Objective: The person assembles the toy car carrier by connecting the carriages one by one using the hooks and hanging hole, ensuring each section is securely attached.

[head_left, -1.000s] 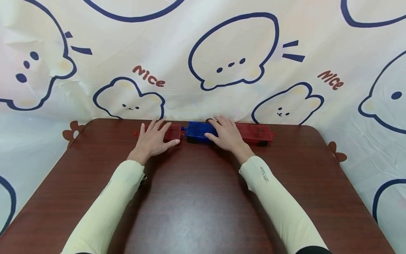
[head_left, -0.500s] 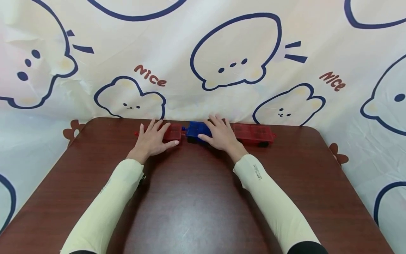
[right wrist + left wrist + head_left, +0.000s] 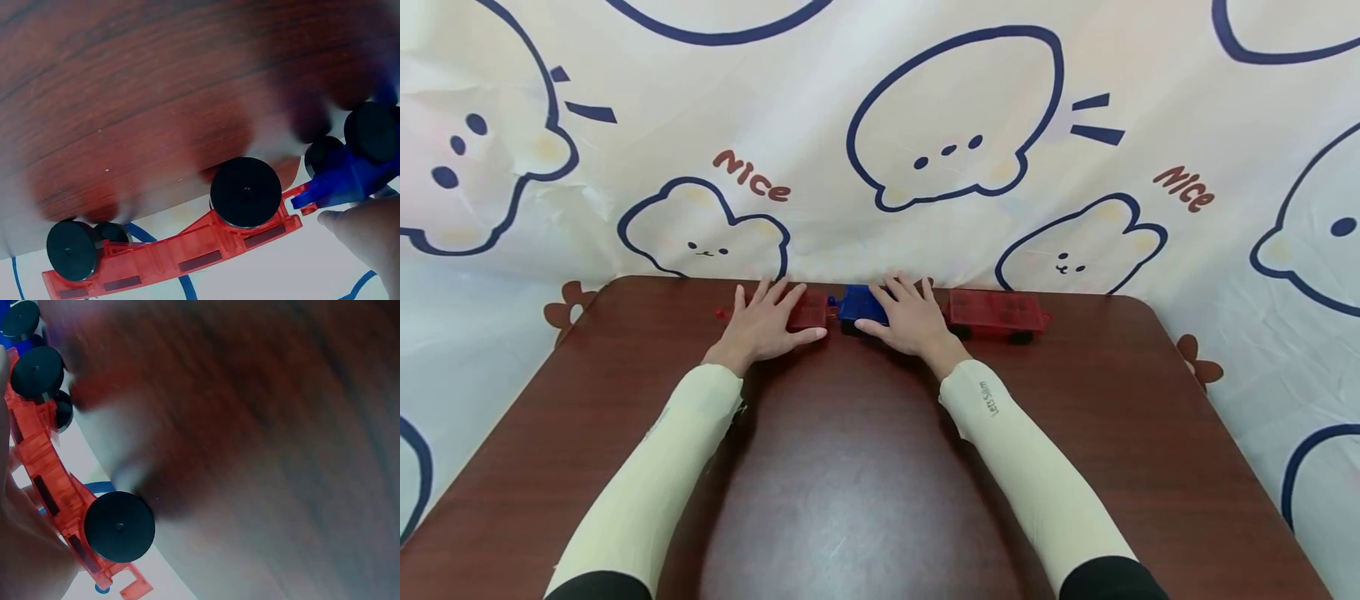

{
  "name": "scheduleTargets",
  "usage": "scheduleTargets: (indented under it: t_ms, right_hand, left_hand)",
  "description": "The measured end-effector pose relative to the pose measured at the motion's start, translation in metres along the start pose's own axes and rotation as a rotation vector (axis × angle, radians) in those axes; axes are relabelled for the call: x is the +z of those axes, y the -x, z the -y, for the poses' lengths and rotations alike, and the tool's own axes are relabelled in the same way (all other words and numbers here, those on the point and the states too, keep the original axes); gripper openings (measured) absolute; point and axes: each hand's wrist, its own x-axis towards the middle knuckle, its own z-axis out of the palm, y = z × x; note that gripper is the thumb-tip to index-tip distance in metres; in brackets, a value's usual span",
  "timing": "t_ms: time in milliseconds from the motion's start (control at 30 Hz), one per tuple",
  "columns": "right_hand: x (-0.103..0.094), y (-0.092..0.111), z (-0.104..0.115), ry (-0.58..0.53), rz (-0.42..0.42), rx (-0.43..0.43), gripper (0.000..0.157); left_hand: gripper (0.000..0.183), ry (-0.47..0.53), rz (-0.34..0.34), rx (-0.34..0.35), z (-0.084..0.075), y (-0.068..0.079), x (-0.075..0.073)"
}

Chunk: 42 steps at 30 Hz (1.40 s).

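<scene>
Three toy train wagons stand in a row on their black wheels. My left hand point(image 3: 760, 327) lies with spread fingers over the translucent red left wagon point(image 3: 810, 311), covering much of it. My right hand point(image 3: 912, 320) rests over the blue middle wagon point(image 3: 854, 307), thumb at its near side, fingers towards the far side. To the right is the long red wagon point(image 3: 996, 311), untouched. In the right wrist view, the blue wagon's hook point(image 3: 307, 196) sits at the red wagon's end loop. The left wrist view shows the red left wagon point(image 3: 53, 478) from low down.
The wagons stand near the far edge of the dark brown wooden table point(image 3: 842, 467). Directly behind it hangs a white cloth point(image 3: 820, 225) with blue cartoon outlines. Pale sleeves point(image 3: 647, 475) cover both forearms.
My right hand has slid left along the blue wagon, exposing more of the right red wagon. My left hand and the wagons stay nearly where they were.
</scene>
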Motion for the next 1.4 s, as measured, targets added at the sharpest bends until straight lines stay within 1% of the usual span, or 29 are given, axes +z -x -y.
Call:
scheduleTargets:
  t_ms: [167, 367, 667, 900, 1100, 1233, 1400]
  right_hand:
    - [0.007, -0.002, 0.002, 0.033, 0.026, 0.011, 0.085]
    - [0.008, -0.003, 0.001, 0.087, 0.061, 0.011, 0.084]
    - [0.009, -0.004, 0.000, 0.096, 0.067, 0.003, 0.084]
    - [0.008, -0.002, -0.001, 0.093, 0.056, 0.002, 0.084]
    - [0.009, -0.003, 0.000, 0.083, 0.056, -0.007, 0.084]
    - [0.008, -0.003, 0.000, 0.087, 0.051, -0.011, 0.084]
    - [0.009, -0.003, -0.002, 0.117, 0.057, -0.013, 0.084]
  left_hand:
    - [0.104, -0.034, 0.017, -0.012, 0.001, -0.002, 0.002]
    - [0.105, -0.073, 0.031, -0.025, 0.000, -0.005, 0.004]
    - [0.103, -0.133, 0.050, -0.014, 0.001, -0.007, 0.003]
    - [0.102, -0.112, 0.051, 0.005, 0.004, -0.008, 0.004]
    - [0.098, -0.062, 0.042, 0.011, 0.007, -0.006, 0.001]
    - [0.098, -0.035, 0.028, 0.002, 0.010, -0.006, 0.000]
    - [0.098, -0.006, -0.013, -0.035, 0.015, -0.006, 0.003]
